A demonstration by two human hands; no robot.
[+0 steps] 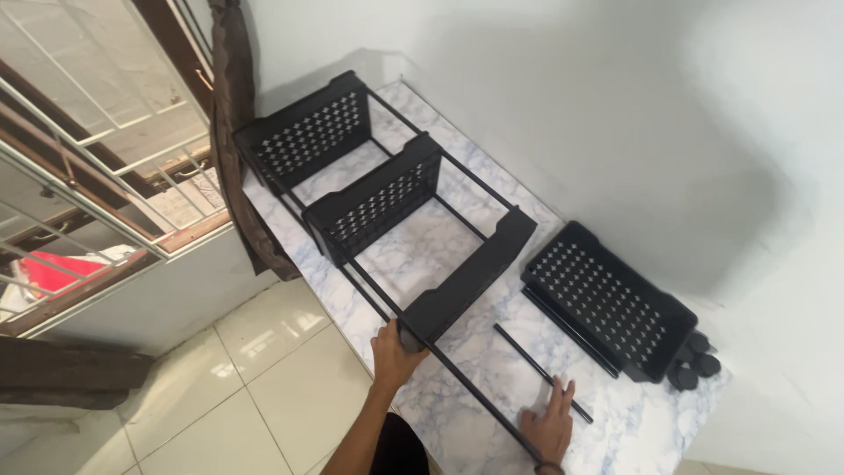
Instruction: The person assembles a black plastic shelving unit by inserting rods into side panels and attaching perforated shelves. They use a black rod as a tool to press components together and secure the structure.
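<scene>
A black plastic shelf rack (378,198) lies on its side on a marble-patterned table (633,422), with three perforated trays joined by thin black rods. My left hand (393,352) grips the corner of the nearest tray (466,277) where a long rod (475,391) passes through. My right hand (549,427) rests flat on the tabletop at the end of that rod, fingers spread, next to a loose short black rod (541,374).
A separate black perforated tray (607,299) lies to the right with more rods along its edge. Several small black round caps (694,362) sit beside it. White walls meet behind the table; a window with bars (97,149) and a tiled floor (237,387) lie to the left.
</scene>
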